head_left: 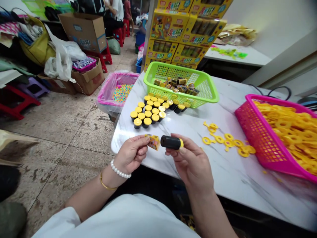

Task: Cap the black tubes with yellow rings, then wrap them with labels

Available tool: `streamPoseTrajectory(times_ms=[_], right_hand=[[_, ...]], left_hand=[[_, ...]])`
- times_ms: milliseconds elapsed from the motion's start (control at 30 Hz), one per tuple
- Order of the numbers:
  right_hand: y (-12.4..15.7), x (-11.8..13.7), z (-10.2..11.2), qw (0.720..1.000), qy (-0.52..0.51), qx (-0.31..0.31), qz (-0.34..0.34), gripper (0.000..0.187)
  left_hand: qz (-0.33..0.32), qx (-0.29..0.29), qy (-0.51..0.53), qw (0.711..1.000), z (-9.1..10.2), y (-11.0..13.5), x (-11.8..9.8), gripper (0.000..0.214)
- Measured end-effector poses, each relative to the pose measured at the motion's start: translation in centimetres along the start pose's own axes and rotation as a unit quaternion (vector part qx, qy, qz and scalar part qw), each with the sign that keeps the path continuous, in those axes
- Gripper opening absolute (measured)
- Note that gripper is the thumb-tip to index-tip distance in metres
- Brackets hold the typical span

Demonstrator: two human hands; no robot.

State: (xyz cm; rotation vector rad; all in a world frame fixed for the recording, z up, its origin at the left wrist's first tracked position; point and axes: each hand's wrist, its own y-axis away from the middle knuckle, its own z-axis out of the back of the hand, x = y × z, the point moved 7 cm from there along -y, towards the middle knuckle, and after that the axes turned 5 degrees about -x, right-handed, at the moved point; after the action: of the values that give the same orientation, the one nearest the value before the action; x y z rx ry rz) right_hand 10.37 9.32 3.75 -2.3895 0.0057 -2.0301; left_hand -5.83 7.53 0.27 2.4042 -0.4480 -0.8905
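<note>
My left hand (132, 152) pinches a small colourful printed sleeve (153, 142) at the near edge of the white marble table (223, 172). My right hand (190, 162) grips a black cylinder with a yellow cap (171, 142), held sideways with its black end pointing at the sleeve. The two pieces sit a little apart. Behind them stands a cluster of several upright black tubes with yellow caps (150, 112). A green basket (210, 91) holds several wrapped tubes (177, 85).
A pink basket (252, 132) at the right is full of yellow plastic rings, with several loose rings (228, 140) on the table. A pink bin of coloured beads (121, 92) stands on the floor at the left. Yellow boxes (180, 36) are stacked behind. People sit in the background.
</note>
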Motion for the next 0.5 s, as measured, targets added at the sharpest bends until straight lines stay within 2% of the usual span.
streamPoseTrajectory(times_ms=[133, 300, 500], right_hand=[[0.7, -0.2, 1.0, 0.999, 0.041, -0.016, 0.024, 0.027], [0.6, 0.2, 1.9, 0.990, 0.119, -0.061, 0.054, 0.025], [0.4, -0.3, 1.5, 0.994, 0.108, -0.015, 0.030, 0.024]], left_hand=[[0.019, 0.017, 0.015, 1.000, -0.9, -0.6, 0.8, 0.023], [0.004, 0.002, 0.017, 1.000, -1.0, -0.8, 0.8, 0.022], [0.012, 0.016, 0.013, 1.000, -1.2, -0.7, 1.0, 0.019]])
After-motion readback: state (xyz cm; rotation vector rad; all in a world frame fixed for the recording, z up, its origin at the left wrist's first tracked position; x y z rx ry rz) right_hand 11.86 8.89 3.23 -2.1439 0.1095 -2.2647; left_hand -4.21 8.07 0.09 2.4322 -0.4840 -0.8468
